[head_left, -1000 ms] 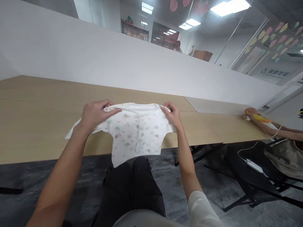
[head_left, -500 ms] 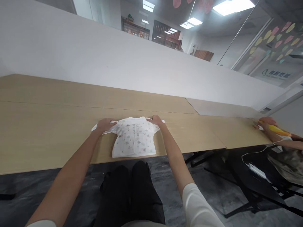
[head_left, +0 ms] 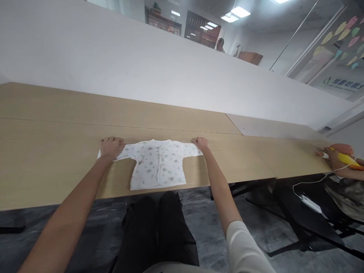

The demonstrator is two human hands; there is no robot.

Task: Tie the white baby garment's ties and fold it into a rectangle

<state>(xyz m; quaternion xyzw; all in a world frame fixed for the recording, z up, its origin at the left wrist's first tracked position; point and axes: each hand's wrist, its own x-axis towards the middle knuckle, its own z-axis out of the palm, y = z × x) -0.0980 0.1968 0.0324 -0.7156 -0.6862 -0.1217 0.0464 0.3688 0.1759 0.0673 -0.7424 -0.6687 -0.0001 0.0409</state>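
A white baby shirt (head_left: 159,165) with small printed figures and a front opening lies flat on the table, sleeves stretched out to both sides. My left hand (head_left: 111,148) rests over the end of the left-hand sleeve, fingers laid out flat, with a bit of cuff showing beyond it. At the other cuff, my right hand (head_left: 201,143) has its fingers curled closed on the sleeve end. The shirt's lower hem lies close to the table's front edge.
The wooden table (head_left: 57,159) runs along a white wall (head_left: 113,64) with glass above. At the far right, a person's hand (head_left: 335,159) is by a yellow and pink object (head_left: 345,155). A black chair (head_left: 304,212) carries a white power strip (head_left: 311,204).
Both hands have slid outward along the sleeves, left hand leftward and right hand rightward. The sleeves now lie straighter and more of them shows. The camera view has shifted slightly.
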